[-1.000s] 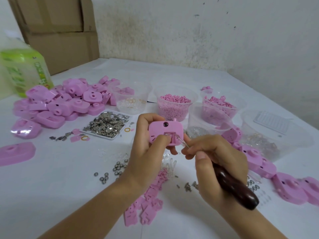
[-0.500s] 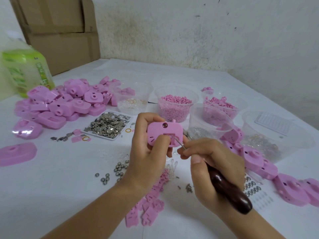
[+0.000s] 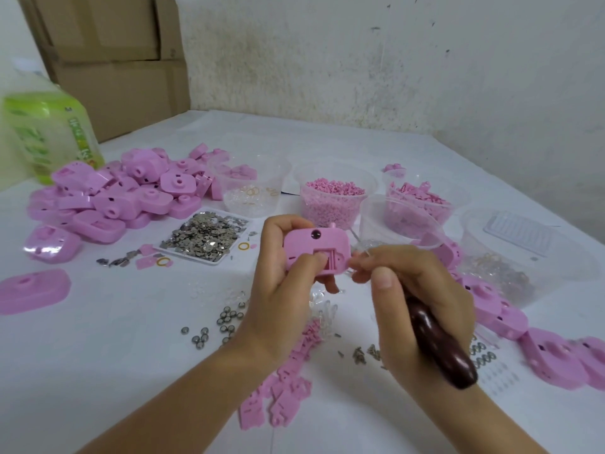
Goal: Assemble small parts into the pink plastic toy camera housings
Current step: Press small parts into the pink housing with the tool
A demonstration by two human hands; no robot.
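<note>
My left hand (image 3: 280, 290) holds a pink toy camera housing (image 3: 311, 249) upright above the table, thumb pressed on its square recess. My right hand (image 3: 415, 299) grips a screwdriver with a dark red-brown handle (image 3: 438, 348); its thin metal shaft (image 3: 360, 244) points up and left, right next to the housing's right edge. The fingertips of the right hand pinch something small and pale at that edge; I cannot tell what it is.
A heap of pink housings (image 3: 124, 198) lies far left, more housings (image 3: 537, 348) at right. A tray of metal pieces (image 3: 206, 237), clear tubs of pink parts (image 3: 334, 198), round metal cells (image 3: 226, 319), flat pink pieces (image 3: 281, 388), a green bottle (image 3: 49, 132) and cardboard boxes (image 3: 114, 60) surround the hands.
The screwdriver tip has come out of the housing's recess and now points up beside its right edge. The housing has stayed in my left hand.
</note>
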